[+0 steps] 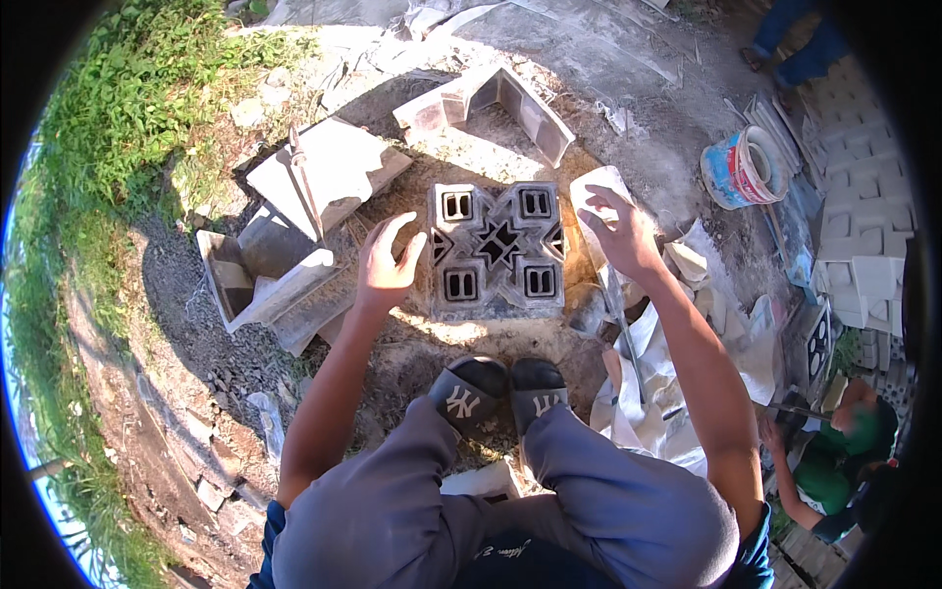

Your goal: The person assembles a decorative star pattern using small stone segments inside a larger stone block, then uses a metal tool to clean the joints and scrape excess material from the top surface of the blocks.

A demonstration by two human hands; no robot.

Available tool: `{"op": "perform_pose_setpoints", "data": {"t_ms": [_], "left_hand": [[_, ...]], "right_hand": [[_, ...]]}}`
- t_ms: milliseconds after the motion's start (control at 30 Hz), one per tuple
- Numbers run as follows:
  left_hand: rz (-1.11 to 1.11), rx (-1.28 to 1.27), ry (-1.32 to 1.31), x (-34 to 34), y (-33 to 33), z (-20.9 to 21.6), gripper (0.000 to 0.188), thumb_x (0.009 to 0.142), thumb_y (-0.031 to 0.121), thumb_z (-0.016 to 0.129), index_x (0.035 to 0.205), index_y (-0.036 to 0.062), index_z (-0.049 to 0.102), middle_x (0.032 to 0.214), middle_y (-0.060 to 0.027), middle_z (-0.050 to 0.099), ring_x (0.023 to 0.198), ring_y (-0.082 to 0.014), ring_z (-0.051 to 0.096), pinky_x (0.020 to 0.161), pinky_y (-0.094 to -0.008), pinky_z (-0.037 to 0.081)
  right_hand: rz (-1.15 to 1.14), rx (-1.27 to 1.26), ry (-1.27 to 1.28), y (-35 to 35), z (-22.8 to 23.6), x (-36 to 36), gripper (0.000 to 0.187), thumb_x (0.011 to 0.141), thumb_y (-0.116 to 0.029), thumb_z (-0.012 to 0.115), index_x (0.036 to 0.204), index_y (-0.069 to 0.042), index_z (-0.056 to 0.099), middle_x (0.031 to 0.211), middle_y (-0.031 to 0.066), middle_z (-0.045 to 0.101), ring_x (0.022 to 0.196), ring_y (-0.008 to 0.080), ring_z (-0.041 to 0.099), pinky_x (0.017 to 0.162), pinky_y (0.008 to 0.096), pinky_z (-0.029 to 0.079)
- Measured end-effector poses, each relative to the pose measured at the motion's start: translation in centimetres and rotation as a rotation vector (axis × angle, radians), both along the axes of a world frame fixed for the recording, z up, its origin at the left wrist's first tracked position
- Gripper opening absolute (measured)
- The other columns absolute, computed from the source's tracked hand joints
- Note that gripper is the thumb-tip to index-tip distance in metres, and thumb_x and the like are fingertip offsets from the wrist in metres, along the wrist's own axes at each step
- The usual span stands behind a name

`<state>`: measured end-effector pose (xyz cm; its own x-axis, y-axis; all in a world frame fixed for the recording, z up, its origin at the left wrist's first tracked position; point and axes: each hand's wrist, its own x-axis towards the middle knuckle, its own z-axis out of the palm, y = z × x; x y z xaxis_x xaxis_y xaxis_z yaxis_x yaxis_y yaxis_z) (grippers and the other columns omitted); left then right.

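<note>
A grey concrete vent block (500,282), with a star-shaped opening in the middle and slotted squares at its corners, lies flat on the ground in front of my feet. My left hand (388,265) hovers just left of it, fingers apart and curved, holding nothing. On the other side my right hand (624,234) is spread open beside a pale slab (595,185), which it partly covers; I cannot tell whether they touch. Left of my left hand, angled mould pieces (285,290) lean near a flat pale board (329,162) with a long, thin tool (303,182) across it.
Beyond the block lies an angled frame piece (535,123). Crumpled white sheeting (721,358) and a metal bar (629,344) are at right. Farther right stand a bucket (723,172) and stacked pale blocks (854,231). A person in green (824,471) works at lower right; another's legs (810,54) show top right.
</note>
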<state>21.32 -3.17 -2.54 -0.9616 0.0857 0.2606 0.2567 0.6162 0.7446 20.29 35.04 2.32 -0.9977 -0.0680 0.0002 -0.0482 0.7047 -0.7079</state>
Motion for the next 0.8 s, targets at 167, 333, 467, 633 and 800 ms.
{"op": "perform_pose_setpoints", "data": {"t_ms": [167, 333, 467, 633, 800], "left_hand": [[-0.028, -0.004, -0.049, -0.2, -0.4, 0.8, 0.037, 0.093, 0.018, 0.074, 0.125, 0.0029, 0.066, 0.123, -0.0210, 0.068, 0.116, -0.0391, 0.064, 0.101, -0.0447, 0.050], [-0.041, -0.049, -0.061, -0.8, -0.3, 1.0, 0.041, 0.091, 0.019, 0.076, 0.127, 0.0030, 0.065, 0.127, -0.0198, 0.067, 0.119, -0.0383, 0.063, 0.104, -0.0449, 0.049], [-0.085, -0.091, -0.062, -1.3, 0.0, 0.8, 0.050, 0.089, 0.022, 0.080, 0.132, 0.0046, 0.062, 0.138, -0.0182, 0.061, 0.129, -0.0373, 0.056, 0.109, -0.0469, 0.046], [-0.149, -0.174, -0.045, -1.8, 1.8, 1.5, 0.065, 0.085, 0.028, 0.084, 0.140, 0.0087, 0.057, 0.150, -0.0164, 0.051, 0.140, -0.0386, 0.043, 0.116, -0.0489, 0.040], [-0.179, -0.235, -0.058, -2.8, 2.2, 2.8, 0.072, 0.083, 0.027, 0.086, 0.146, 0.0117, 0.053, 0.153, -0.0150, 0.049, 0.143, -0.0363, 0.041, 0.120, -0.0479, 0.036]], "right_hand": [[0.010, -0.005, -0.033, 0.3, -1.8, -0.7, 0.046, 0.096, -0.025, 0.073, 0.137, -0.008, 0.062, 0.122, 0.0140, 0.071, 0.115, 0.0249, 0.067, 0.092, 0.0401, 0.055], [0.020, -0.017, -0.009, 0.2, -2.9, -1.4, 0.048, 0.095, -0.027, 0.075, 0.135, -0.003, 0.063, 0.119, 0.0173, 0.072, 0.112, 0.0303, 0.069, 0.093, 0.0416, 0.056], [-0.017, -0.060, -0.067, -0.7, -3.4, -1.8, 0.051, 0.094, -0.029, 0.076, 0.135, -0.004, 0.062, 0.121, 0.0183, 0.071, 0.113, 0.0311, 0.068, 0.095, 0.0416, 0.055], [0.046, 0.003, -0.033, -1.3, -2.8, -2.2, 0.053, 0.093, -0.033, 0.077, 0.136, -0.005, 0.062, 0.123, 0.0188, 0.069, 0.119, 0.0338, 0.064, 0.100, 0.0438, 0.053], [0.206, 0.069, 0.032, -2.9, -0.9, -3.1, 0.059, 0.091, -0.034, 0.077, 0.139, -0.006, 0.057, 0.134, 0.0193, 0.061, 0.128, 0.0375, 0.056, 0.111, 0.0465, 0.044]]}}
